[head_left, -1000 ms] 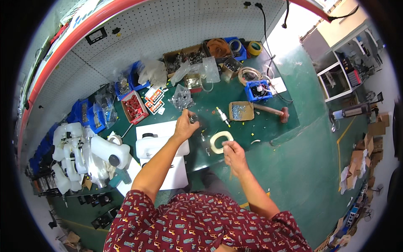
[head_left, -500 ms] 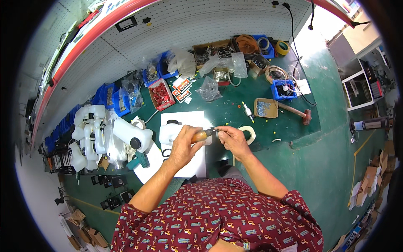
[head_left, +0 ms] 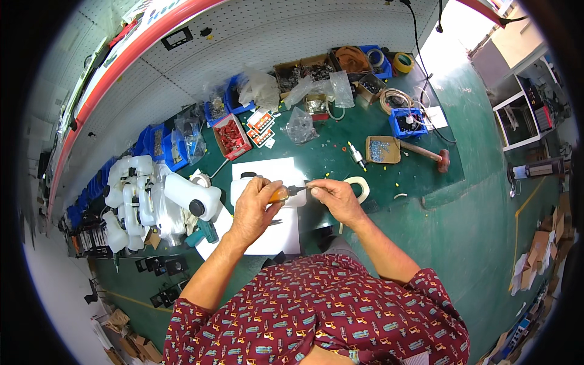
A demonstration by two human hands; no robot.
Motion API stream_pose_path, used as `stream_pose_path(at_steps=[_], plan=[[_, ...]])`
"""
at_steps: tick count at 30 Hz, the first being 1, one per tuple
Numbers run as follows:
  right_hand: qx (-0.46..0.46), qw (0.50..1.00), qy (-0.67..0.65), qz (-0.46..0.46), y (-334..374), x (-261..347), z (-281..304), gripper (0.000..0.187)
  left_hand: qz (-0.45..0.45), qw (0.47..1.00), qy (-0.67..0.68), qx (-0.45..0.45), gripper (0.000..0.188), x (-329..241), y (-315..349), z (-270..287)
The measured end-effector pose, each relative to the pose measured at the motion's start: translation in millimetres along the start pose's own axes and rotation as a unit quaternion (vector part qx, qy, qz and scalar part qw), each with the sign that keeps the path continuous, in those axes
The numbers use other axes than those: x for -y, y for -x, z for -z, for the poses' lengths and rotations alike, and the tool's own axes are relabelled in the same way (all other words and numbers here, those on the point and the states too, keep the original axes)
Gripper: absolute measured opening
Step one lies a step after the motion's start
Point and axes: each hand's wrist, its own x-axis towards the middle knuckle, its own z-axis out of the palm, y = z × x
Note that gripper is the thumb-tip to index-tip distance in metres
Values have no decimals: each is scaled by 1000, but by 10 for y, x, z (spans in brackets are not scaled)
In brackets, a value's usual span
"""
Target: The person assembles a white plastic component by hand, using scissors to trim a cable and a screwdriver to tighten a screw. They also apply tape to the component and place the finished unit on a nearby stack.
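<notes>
My left hand (head_left: 249,210) is closed round the amber handle of a screwdriver (head_left: 280,194), its dark shaft pointing right. At the far end of the shaft, my right hand (head_left: 338,201) pinches with thumb and forefinger. Whatever sits between those fingertips is too small to make out. Beneath the hands, a white plastic tank (head_left: 238,190) with a dark cap lies on a white sheet (head_left: 277,242), partly covered by my left hand. Just beyond my right hand is a roll of pale tape (head_left: 364,193).
Several white tanks (head_left: 137,198) crowd the left, near a teal power tool (head_left: 207,232). Farther back stand a red parts box (head_left: 246,145) and blue bins (head_left: 176,161). To the right lie a cardboard tray of small parts (head_left: 392,156), a mallet (head_left: 443,160) and a white-and-black cylindrical part (head_left: 356,156).
My left hand has shifted slightly left with the screwdriver, and more of its shaft shows between the hands. Dark loops on the sheet are now covered by my left hand. The view has shifted a little.
</notes>
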Motion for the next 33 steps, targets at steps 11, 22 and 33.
stream_pose_path(at_steps=[11,22,33], plan=[[-5,999,30,27,84,70,18,26,19,999,-1,30,46,-78,27,44],[-77,993,-70,-47,138,-281,205,26,-10,996,74,43,37,299,-348,-515],[-177,972,-79,-134,762,-634,515,19,114,977,165,77,45,1326,-1433,-2314]])
